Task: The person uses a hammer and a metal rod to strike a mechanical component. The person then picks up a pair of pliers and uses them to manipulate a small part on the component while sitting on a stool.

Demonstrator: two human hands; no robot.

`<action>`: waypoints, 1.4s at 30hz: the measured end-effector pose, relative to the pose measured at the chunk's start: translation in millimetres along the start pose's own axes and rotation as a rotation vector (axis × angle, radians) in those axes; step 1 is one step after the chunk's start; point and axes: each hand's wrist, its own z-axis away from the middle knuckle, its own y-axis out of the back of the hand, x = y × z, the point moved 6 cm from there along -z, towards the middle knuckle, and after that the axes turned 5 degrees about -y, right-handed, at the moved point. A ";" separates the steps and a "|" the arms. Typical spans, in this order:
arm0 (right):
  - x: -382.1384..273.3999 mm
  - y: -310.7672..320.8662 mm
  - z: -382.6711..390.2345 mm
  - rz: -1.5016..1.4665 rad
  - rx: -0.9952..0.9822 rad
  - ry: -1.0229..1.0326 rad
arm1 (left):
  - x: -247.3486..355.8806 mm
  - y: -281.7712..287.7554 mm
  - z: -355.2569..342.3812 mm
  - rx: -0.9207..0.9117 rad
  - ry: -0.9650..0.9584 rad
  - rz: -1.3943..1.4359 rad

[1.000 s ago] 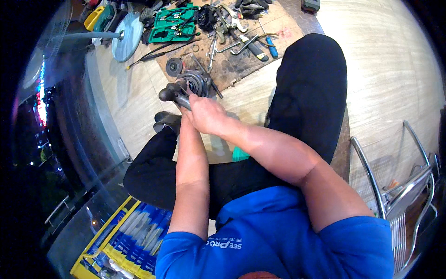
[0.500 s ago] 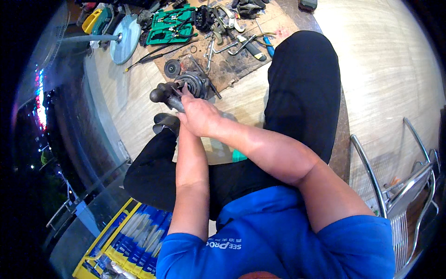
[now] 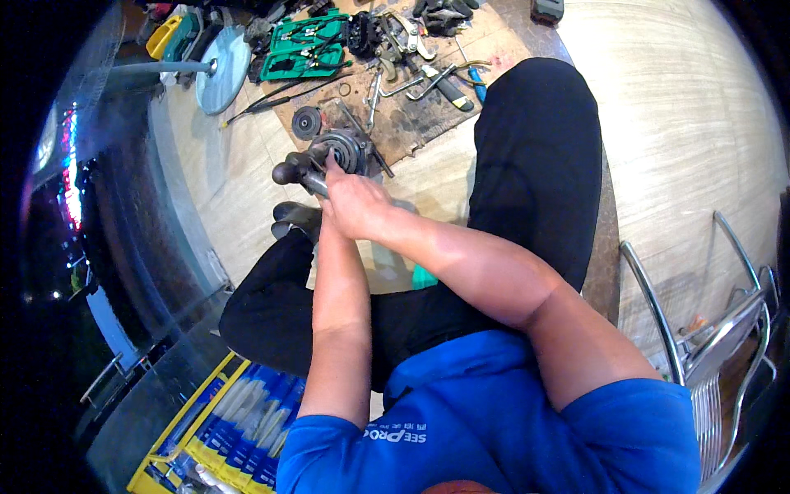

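Note:
A grey metal assembly (image 3: 344,148) with a round housing and a dark knobbed shaft (image 3: 290,171) is held over the floor in front of my knees. My right hand (image 3: 360,204) is closed over its near end, with one finger reaching onto the round housing. My left hand (image 3: 322,191) lies mostly hidden under the right hand and grips the shaft from below. Both forearms cross above my black trousers (image 3: 535,165).
On a brown board (image 3: 411,123) beyond the hands lie several wrenches and pliers (image 3: 420,78), with a green tool case (image 3: 304,49) and a dark disc (image 3: 307,122) nearby. A round grey plate (image 3: 222,58) is far left, a metal chair (image 3: 708,313) right, and a yellow box of blue packs (image 3: 230,428) lower left.
Both hands stay on the metal assembly. It shifted slightly left and then back; the grip looks the same.

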 end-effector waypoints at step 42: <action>7.7 -5.0 15.6 0.019 -0.037 -0.009 | -13.7 7.4 -5.4 -0.218 0.074 0.252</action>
